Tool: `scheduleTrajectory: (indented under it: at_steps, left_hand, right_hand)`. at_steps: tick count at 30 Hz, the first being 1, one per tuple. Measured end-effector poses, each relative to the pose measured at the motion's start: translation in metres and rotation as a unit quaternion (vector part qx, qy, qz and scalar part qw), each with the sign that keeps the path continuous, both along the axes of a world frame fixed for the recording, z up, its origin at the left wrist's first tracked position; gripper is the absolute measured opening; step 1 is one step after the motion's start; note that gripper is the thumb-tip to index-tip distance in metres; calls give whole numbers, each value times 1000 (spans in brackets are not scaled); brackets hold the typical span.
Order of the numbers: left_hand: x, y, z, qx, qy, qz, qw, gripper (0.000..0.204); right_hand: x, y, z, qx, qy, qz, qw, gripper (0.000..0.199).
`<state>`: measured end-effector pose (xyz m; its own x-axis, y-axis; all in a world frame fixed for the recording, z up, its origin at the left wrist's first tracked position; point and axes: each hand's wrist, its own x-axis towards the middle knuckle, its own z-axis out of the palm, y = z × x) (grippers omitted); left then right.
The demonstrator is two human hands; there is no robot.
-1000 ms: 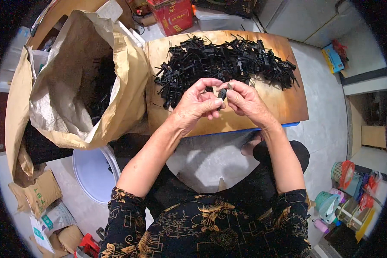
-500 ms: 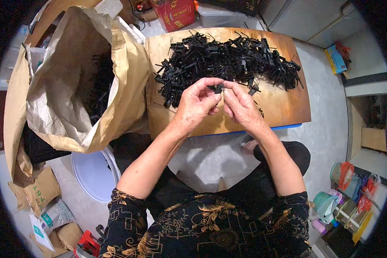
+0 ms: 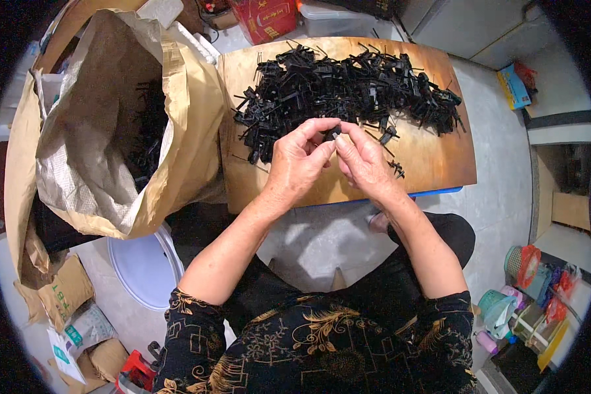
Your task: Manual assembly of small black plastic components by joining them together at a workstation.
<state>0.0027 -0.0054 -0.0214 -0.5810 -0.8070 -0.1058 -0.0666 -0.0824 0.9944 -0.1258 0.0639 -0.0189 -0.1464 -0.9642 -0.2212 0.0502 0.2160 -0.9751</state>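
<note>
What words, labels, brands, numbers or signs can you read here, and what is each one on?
I won't copy out wording, but this is where print shows:
Red box, top: yellowish characters, partly cut off by angle.
Brown package, lower left: large green lettering.
White sheet, lower left: teal patch, any print too small to read.
Blue and yellow box, right: print too small to read.
Heap of black parts: no readable marks.

The bare, cupped left hand [image 3: 294, 159] and bare, half-curled right hand [image 3: 369, 164] meet at the fingertips [image 3: 334, 123], thumbs [image 3: 321, 153] and index fingers [image 3: 358, 136] pinching; the bare, tapering left forearm [image 3: 233, 246] and right forearm [image 3: 427, 243] angle inward from below, the other fingers apparently folded beneath
</note>
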Motion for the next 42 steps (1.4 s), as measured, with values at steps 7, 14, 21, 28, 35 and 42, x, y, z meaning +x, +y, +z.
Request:
scheduleTrajectory:
  at_steps: [7, 14, 21, 28, 35, 42]
  left_hand:
    - [0, 6, -9, -247, -76, 52, 965, 28]
    - [-7, 1, -9, -240, -134, 44, 961, 30]
    - [8, -10, 15, 114, 107, -7, 988, 35]
    - [12, -4, 9, 247, 169, -66, 952, 38]
    - [10, 10, 14, 255, 138, -161, 943, 43]
    - [6, 19, 24, 196, 93, -166, 962, 44]
  right_hand:
    - [10, -2, -17, 22, -23, -30, 999, 35]
    - [1, -9, -23, 44, -58, -17, 997, 31]
    - [-20, 8, -12, -5, 20, -1, 1000, 22]
    - [-30, 24, 0, -70, -94, -5, 993, 14]
    - [-35, 25, -3, -58, -145, 26, 987, 20]
    - [-31, 29, -7, -64, -141, 34, 987, 17]
